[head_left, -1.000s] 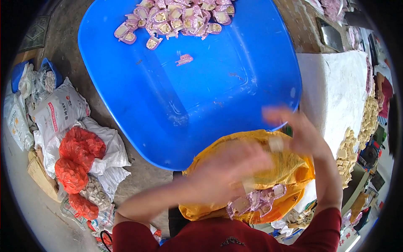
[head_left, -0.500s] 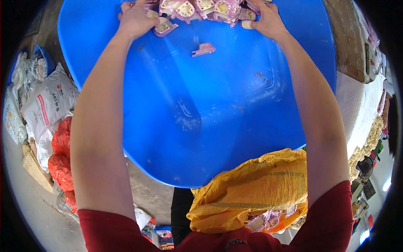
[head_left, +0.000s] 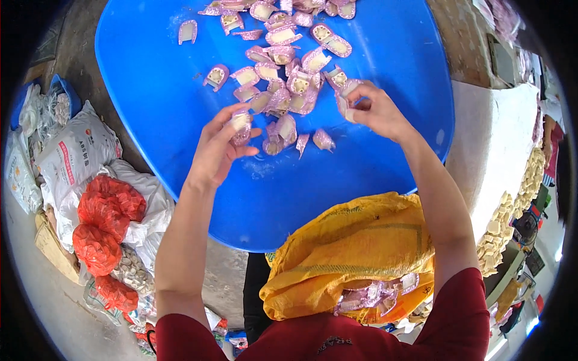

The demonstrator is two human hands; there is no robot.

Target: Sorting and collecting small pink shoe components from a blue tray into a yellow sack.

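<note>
A heap of pink glittery shoe heels (head_left: 299, 83) with cream undersides lies scattered in a large blue plastic tub (head_left: 241, 198). My left hand (head_left: 218, 141), at the near left of the heap, holds one pink heel (head_left: 241, 127) between thumb and fingers, raised above the tub floor. At the heap's right side my right hand (head_left: 376, 111) has its fingers closed at another pink heel (head_left: 344, 90); the fingertips partly cover it. A light wrap shows on my right thumb. A few loose heels, such as a single heel (head_left: 323, 139), lie between my hands.
A yellow woven sack (head_left: 355, 240) with pink heels in its mouth stands at the tub's near edge. White sacks (head_left: 78, 150) and red plastic bags (head_left: 99, 246) fill the left floor. To the right are a white sheet (head_left: 481, 138) and piled cream pieces (head_left: 497, 234).
Both hands have come back from the tub's far side toward me. The heels are now spread across the tub's middle, and my left hand has one lifted.
</note>
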